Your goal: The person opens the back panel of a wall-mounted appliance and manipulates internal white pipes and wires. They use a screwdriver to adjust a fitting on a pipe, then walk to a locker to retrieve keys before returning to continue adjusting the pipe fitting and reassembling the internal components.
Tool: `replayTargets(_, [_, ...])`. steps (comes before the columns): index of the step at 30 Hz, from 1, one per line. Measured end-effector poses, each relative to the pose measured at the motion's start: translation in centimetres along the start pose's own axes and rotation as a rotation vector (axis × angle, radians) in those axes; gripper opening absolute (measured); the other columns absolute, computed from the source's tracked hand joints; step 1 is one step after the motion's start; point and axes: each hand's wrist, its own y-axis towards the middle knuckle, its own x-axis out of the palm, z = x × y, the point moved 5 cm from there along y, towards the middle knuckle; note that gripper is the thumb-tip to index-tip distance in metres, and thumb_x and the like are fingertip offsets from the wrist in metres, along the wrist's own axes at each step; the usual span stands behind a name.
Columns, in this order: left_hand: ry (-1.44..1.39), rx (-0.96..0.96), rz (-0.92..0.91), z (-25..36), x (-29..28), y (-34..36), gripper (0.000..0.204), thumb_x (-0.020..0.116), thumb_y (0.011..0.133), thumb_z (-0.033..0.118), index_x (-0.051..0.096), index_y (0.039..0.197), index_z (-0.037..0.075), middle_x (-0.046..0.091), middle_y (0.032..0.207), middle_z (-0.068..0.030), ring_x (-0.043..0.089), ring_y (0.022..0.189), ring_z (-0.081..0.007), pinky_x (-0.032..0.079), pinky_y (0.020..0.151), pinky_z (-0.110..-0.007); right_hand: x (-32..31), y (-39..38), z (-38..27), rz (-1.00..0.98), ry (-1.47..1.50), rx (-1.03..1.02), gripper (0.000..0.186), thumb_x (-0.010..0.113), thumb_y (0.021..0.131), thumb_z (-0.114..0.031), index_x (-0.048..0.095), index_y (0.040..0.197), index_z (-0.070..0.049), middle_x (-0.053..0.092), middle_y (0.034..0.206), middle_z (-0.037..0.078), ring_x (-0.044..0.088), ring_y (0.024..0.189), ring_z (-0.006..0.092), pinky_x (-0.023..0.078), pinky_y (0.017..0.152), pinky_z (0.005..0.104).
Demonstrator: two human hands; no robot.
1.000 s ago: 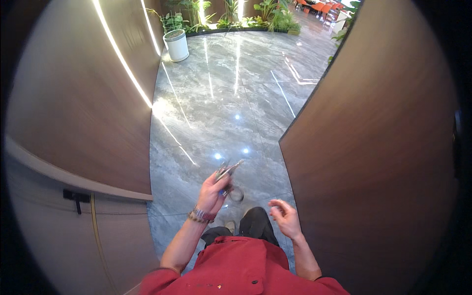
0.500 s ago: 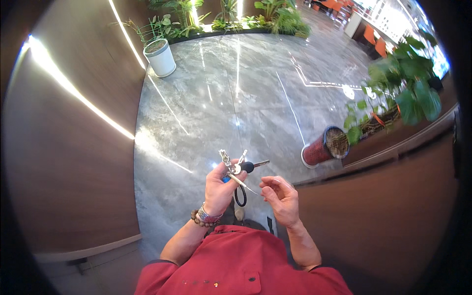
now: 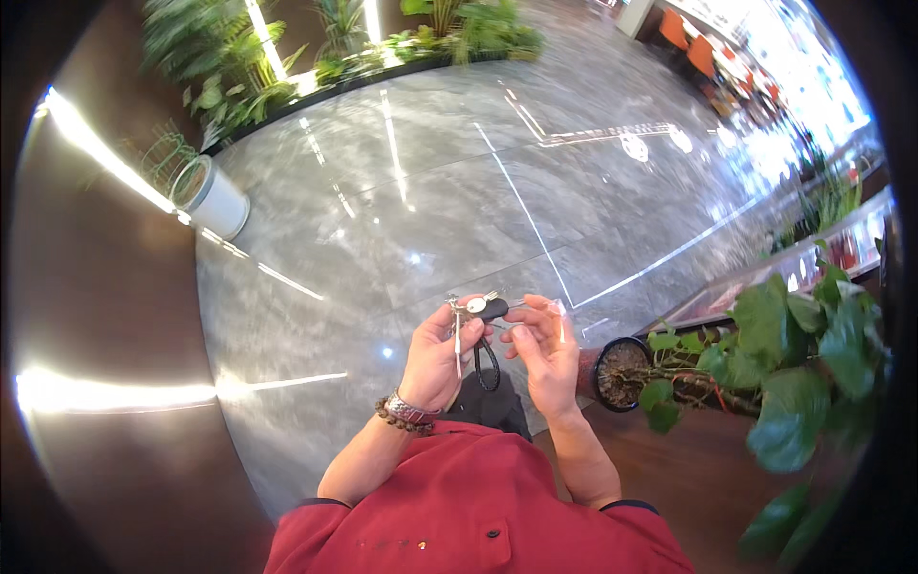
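Note:
My left hand [image 3: 432, 356] is closed on a bunch of keys [image 3: 476, 305], thumb laid over them. A black key fob [image 3: 491, 310] sticks out to the right of the thumb. Below it hangs a black braided loop [image 3: 489, 371]. From the same bunch a slim pale stick [image 3: 457, 352] points down in front of the left fingers. My right hand [image 3: 547, 362] is raised beside the fob, fingers loosely curled and thumb apart from them. Its fingertips reach the fob's right end; whether they touch it is unclear.
A potted plant with large leaves [image 3: 790, 407] stands close on the right, its dark round pot [image 3: 622, 375] near my right hand. A white pot [image 3: 218, 203] is by the left wall. Glossy grey floor [image 3: 449, 220] stretches ahead toward a planting bed [image 3: 382, 69] and orange chairs [image 3: 701, 55].
My right fingertips have come up to the fob. The stick has swung from lower right to straight down. My view has turned right, bringing the leafy plant closer.

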Motion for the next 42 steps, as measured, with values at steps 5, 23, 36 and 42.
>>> replayTargets(5, [-0.059, -0.199, -0.15, 1.4, 7.1, 22.3, 0.035, 0.061, 0.096, 0.009, 0.056, 0.13, 0.004, 0.066, 0.112, -0.0101, 0.063, 0.093, -0.0155, 0.053, 0.085, -0.03, -8.1, 19.2, -1.9, 0.049, -0.198, -0.122, 0.033, 0.062, 0.092, 0.002, 0.054, 0.123, 0.001, 0.061, 0.113, 0.009, 0.063, 0.092, 0.0132, 0.051, 0.073, 0.0242])
replayTargets(23, [0.248, 0.027, -0.225, 8.2, 27.5, 90.6, 0.054, 0.061, 0.091, -0.002, 0.043, 0.141, 0.001, 0.058, 0.132, -0.014, 0.058, 0.121, -0.0218, 0.047, 0.102, -0.035, -26.9, 86.8, -11.4, 0.054, -0.421, -0.271, 0.022, 0.068, 0.085, 0.003, 0.061, 0.106, 0.001, 0.064, 0.094, 0.007, 0.063, 0.079, 0.0113, 0.051, 0.064, 0.0239])
replayTargets(36, [-0.058, -0.388, -0.538, 7.6, 49.3, 139.4, 0.072, 0.054, 0.081, -0.009, 0.034, 0.148, 0.004, 0.048, 0.143, -0.0164, 0.047, 0.133, -0.0269, 0.04, 0.108, -0.041, -47.9, 130.5, -16.9, 0.29, -0.415, -0.109, 0.027, 0.071, 0.085, -0.001, 0.062, 0.111, 0.001, 0.064, 0.095, 0.005, 0.063, 0.082, 0.0116, 0.05, 0.063, 0.0232])
replayTargets(42, [0.319, -0.173, -0.55, 8.3, 56.6, 161.8, 0.066, 0.056, 0.086, -0.008, 0.036, 0.148, 0.002, 0.049, 0.144, -0.0138, 0.049, 0.133, -0.0273, 0.041, 0.108, -0.04, -58.9, 152.8, -18.0, 0.199, -0.158, 0.056, 0.014, 0.063, 0.091, 0.001, 0.061, 0.104, 0.003, 0.059, 0.088, 0.001, 0.055, 0.076, 0.0057, 0.045, 0.063, 0.021])
